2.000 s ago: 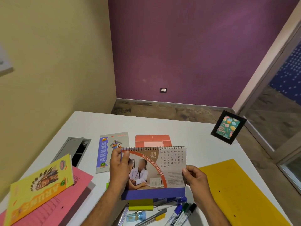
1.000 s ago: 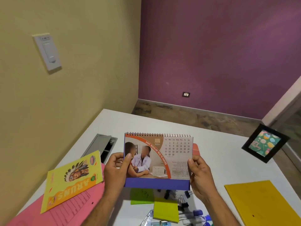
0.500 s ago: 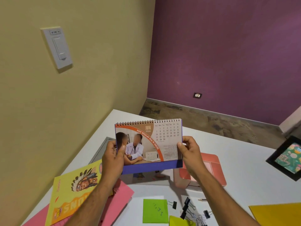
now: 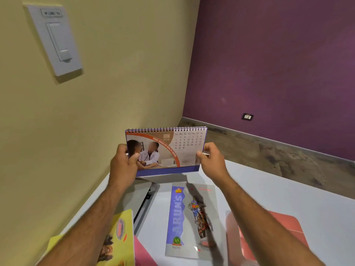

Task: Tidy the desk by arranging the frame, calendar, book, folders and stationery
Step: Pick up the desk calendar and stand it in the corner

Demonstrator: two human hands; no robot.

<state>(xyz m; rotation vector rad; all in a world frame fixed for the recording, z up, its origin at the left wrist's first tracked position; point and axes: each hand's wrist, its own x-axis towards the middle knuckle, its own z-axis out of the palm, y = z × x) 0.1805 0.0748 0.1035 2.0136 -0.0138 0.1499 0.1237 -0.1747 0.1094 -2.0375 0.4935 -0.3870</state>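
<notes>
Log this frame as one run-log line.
step: placing calendar | left hand: grips left edge | right hand: grips right edge | calendar: upright, near desk far-left corner

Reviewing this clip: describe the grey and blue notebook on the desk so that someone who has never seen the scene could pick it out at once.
Start at the white desk in the corner of the yellow and purple walls. Just below the calendar held up by both hands, the notebook lies flat between the person's forearms. Unlike the yellow book at its left and the salmon folder at its right, it is grey with a wavy blue strip and a motorbike rider.
</notes>
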